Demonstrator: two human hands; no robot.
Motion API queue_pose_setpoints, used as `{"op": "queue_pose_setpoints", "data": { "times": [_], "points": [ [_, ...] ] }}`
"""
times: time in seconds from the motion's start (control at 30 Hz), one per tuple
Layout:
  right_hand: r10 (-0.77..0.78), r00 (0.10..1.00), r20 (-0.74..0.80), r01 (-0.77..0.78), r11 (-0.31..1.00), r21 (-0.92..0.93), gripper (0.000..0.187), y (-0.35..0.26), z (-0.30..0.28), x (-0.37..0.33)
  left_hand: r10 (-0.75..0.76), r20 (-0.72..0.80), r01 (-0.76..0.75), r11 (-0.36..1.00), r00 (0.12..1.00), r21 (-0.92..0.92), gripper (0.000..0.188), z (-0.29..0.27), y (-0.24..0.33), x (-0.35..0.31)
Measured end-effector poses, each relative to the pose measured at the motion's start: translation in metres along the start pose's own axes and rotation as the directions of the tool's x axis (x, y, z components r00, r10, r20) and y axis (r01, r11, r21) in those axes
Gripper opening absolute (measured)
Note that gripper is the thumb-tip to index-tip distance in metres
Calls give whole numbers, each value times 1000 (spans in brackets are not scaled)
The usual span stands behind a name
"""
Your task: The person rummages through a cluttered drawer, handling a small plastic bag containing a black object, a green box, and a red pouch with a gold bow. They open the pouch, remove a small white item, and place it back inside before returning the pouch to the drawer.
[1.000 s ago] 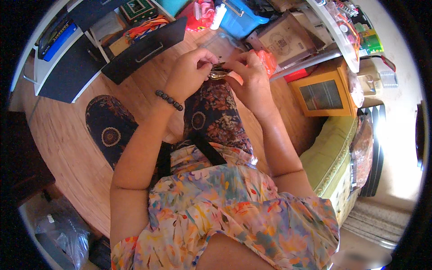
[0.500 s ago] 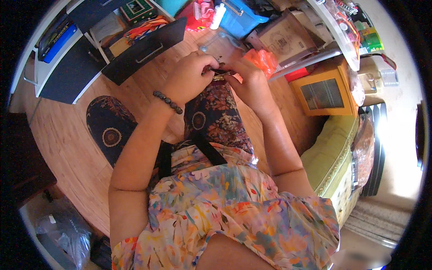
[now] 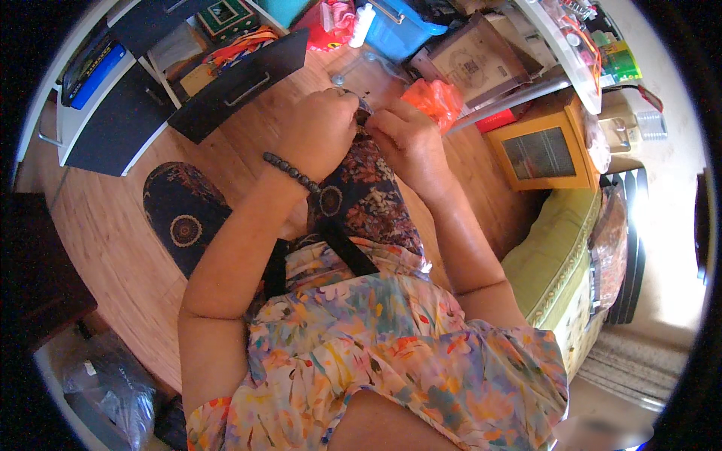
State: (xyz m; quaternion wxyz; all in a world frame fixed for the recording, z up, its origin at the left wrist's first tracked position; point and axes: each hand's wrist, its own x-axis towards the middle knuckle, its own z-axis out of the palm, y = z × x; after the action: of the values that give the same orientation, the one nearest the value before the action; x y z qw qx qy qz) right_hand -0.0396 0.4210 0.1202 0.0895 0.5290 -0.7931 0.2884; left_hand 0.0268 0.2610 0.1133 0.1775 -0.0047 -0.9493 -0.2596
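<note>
Over my raised knee, my left hand and my right hand meet with their fingertips close together. Both are closed, thumbs and fingers pinched inward. Between them sits a small dark thing, mostly covered by the fingers, and its kind cannot be made out. A dark beaded bracelet circles my left wrist. Below the hands lies the dark floral cloth of my trousers.
An open dark drawer with cloth and papers juts out at the left. Ahead stand a blue bin, a cardboard box and a red plastic bag. At right are a wooden cabinet and a green couch.
My left hand has turned so its back faces up more, and my right fingers have curled in. The small dark thing, showing a golden bit before, is now more hidden.
</note>
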Motion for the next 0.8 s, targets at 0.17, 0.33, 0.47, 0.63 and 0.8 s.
{"op": "queue_pose_setpoints", "data": {
  "times": [0.17, 0.33, 0.47, 0.63, 0.8],
  "points": [
    [30, 997, -66, -23, 994, 107, 13, -4, 8, -1, 134, 68, -140, 987, 989, 85, 8, 1, -1, 2],
    [49, 997, -67, -36, 983, 180, 13, -8, 8, -4, 195, 224, -232, 960, 955, 157, 10, -6, -5, 3],
    [23, 996, -80, -10, 987, 160, 13, -6, 8, -5, 163, 266, -229, 943, 950, 242, 14, -5, -6, 2],
    [95, 984, -149, -59, 972, 229, 11, 2, 7, 0, 256, 185, -224, 958, 949, -179, 18, -7, -22, 4],
    [142, 979, -144, -98, 955, 279, 9, 6, 11, 0, 265, 162, -252, 963, 950, -96, 18, -10, -18, -1]
  ]
}}
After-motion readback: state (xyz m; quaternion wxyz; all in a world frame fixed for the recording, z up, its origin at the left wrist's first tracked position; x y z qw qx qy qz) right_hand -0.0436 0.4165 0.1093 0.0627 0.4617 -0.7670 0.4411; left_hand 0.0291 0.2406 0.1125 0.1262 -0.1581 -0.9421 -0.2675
